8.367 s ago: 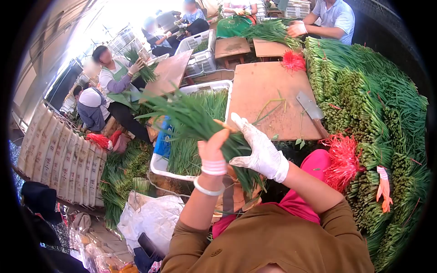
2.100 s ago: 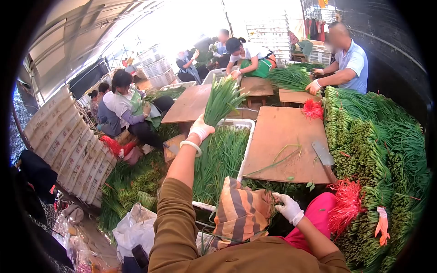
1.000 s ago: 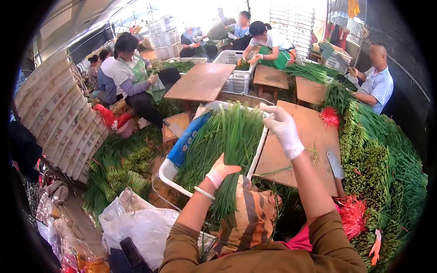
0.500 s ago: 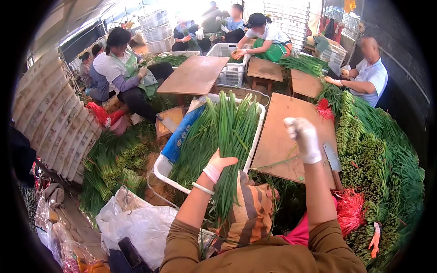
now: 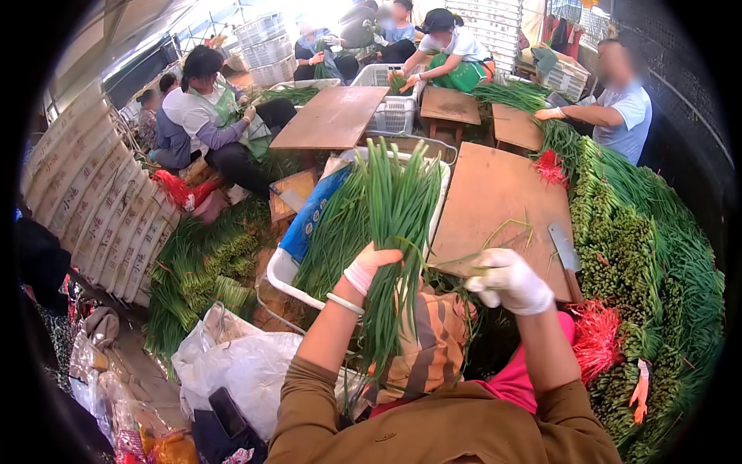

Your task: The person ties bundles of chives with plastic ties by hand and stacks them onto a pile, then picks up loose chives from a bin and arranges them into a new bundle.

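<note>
My left hand [image 5: 371,267] is closed round an upright bunch of garlic chives [image 5: 402,197], whose leaves hang down below the wrist. My right hand [image 5: 510,280], in a white glove, has its fingers pinched on a thin chive blade [image 5: 481,267], just right of the bunch. Beyond the bunch stands a white crate [image 5: 282,280] with more chives [image 5: 332,232] in it and a blue sheet [image 5: 313,220] along its left side. A striped cloth [image 5: 433,329] covers my lap below the bunch.
A wooden board [image 5: 495,193] at right bears loose blades and a cleaver [image 5: 563,251]. Bundled chives [image 5: 618,309] are piled on the right, beside red ties [image 5: 595,340]. White bags [image 5: 232,363] and a phone [image 5: 226,412] lie at left. Several co-workers sit farther back.
My right hand has come down and left from above the board to beside the bunch. A bent chive blade now lies on the board. My left hand keeps its hold.
</note>
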{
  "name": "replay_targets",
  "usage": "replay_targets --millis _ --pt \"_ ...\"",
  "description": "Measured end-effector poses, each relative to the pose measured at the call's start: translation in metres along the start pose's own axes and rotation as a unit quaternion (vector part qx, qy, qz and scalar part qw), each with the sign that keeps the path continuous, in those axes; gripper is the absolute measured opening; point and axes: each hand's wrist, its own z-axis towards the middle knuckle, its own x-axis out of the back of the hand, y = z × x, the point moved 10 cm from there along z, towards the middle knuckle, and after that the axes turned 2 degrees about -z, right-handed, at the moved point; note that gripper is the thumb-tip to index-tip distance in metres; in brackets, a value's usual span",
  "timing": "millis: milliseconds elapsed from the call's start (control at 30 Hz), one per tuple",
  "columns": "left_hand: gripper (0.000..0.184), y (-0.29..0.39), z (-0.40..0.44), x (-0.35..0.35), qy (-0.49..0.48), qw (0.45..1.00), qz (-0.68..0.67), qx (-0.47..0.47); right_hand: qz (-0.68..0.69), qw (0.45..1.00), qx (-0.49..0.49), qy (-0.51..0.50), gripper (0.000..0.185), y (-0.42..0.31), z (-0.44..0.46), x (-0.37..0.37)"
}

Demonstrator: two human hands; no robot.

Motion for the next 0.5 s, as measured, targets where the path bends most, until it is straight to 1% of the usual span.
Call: replay_targets --millis 33,100,133,167,200,233,267,300,333,367,400,433,467,500 --pt "0.044 -0.002 -0.006 0.000 0.007 1.000 -0.006 0.005 0.019 1.000 0.013 0.008 0.014 -0.004 -0.014 0.009" --pt "0.044 -0.002 -0.015 -0.004 0.020 1.000 -0.017 0.018 0.049 0.994 0.067 0.074 0.022 -0.021 -0.038 0.019" --pt "0.042 -0.008 -0.017 -0.002 -0.007 0.999 -0.033 0.037 0.059 0.993 0.096 0.032 0.026 -0.005 -0.043 0.030" --pt "0.041 -0.011 -0.016 0.002 -0.001 0.998 -0.039 0.040 0.018 0.995 0.084 -0.050 0.020 0.024 -0.042 0.043" --pt "0.040 -0.015 -0.018 0.005 0.007 0.998 -0.045 0.045 -0.028 1.000 -0.011 -0.002 0.031 0.078 -0.028 0.058" --pt "0.038 -0.022 -0.022 0.005 0.014 0.997 -0.050 0.052 -0.071 0.991 -0.107 0.046 0.045 0.134 -0.022 0.073" --pt "0.032 -0.020 -0.026 -0.003 0.015 0.998 -0.045 0.030 -0.429 0.900 -0.069 0.035 0.041 0.151 -0.022 0.090" --pt "0.032 -0.015 -0.030 -0.015 0.003 1.000 -0.004 0.020 -0.731 0.679 -0.043 0.054 0.039 0.169 -0.023 0.106" --pt "0.032 -0.011 -0.033 -0.027 -0.008 0.999 0.037 0.006 -0.604 0.788 -0.017 0.118 0.034 0.157 -0.022 0.109" --pt "0.033 -0.012 -0.038 -0.035 -0.016 0.997 0.075 -0.005 -0.455 0.873 0.004 0.175 0.030 0.145 -0.023 0.102" --pt "0.037 -0.033 -0.035 -0.030 0.009 0.997 -0.006 0.073 -0.531 0.800 0.136 0.245 0.022 0.081 -0.034 0.069" --pt "0.040 -0.039 -0.035 -0.028 0.020 0.998 0.030 0.051 -0.441 0.837 0.210 0.245 0.020 0.060 -0.033 0.054" --pt "0.042 -0.043 -0.034 -0.028 0.029 0.997 0.069 0.028 -0.376 0.857 0.242 0.256 0.020 0.039 -0.037 0.042" --pt "0.045 -0.044 -0.035 -0.029 0.037 0.994 0.107 0.003 -0.420 0.828 0.260 0.265 0.021 0.020 -0.037 0.028"
